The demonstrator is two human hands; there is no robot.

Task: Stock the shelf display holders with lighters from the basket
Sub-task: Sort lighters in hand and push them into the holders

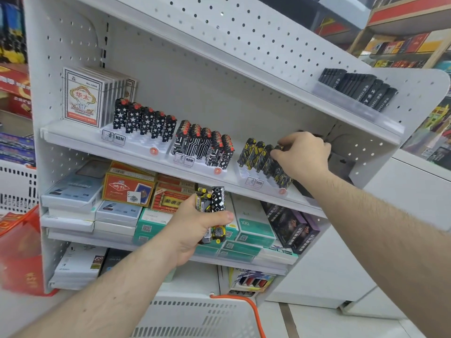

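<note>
**Third holder half filled, a handful of lighters left to place**

The job looked well under way. On the middle shelf (73, 139), the left display holder (144, 142) carried a back row of star-patterned lighters (144, 120) with its front slots bare. The middle holder (195, 163) was packed with black-and-white patterned lighters (202, 145). The right holder (258, 178) had a line of black-and-yellow lighters (258, 154) and open slots near its front edge.

The right hand (302, 154) was up at that right holder, fingers curled and pinching the top of a lighter at the far end of the row, apparently seating it. The left hand (197, 225) waited lower, in front of the shelf below, wrapped tightly round a bunch of lighters (212, 203), mostly black-and-yellow with one diamond-patterned one standing out. So at least that handful remained, along with empty slots in two holders.

The white basket (195, 315) with its orange handle sat near the bottom edge, cut off, and I could not see whether any lighters were left inside. The right hand covered the lighter it held and the far end of its holder. How many lighters the left fist enclosed was hard to count.
</note>
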